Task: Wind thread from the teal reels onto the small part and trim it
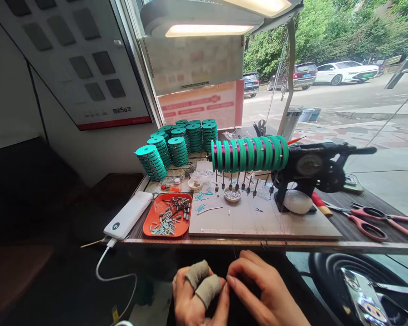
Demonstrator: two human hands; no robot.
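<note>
My left hand (pixel 201 294), with beige cloth sleeves on two fingers, is closed in a pinch below the table's front edge. Almost touching it, my right hand (pixel 258 285) is pinched as well. Whatever lies between the fingertips is too small to make out. A faint thin line rises near the right fingers. Above them, a black hand-cranked winder (pixel 308 165) carries a row of green spools (pixel 250 154) wound with purple line. Small dark metal pieces (pixel 237 186) hang beneath the spools. On the board (pixel 211 222) sits a small dish of whitish beads (pixel 232 194).
An orange tray (pixel 149 228) holds small metal parts. Left of it lies a white power bank (pixel 129 215) with a cable. Stacked green spools (pixel 179 151) stand behind. Pink-handled scissors (pixel 367 227) lie at right. A lamp (pixel 204 20) hangs overhead. Blue tube pieces (pixel 202 195) lie on the board.
</note>
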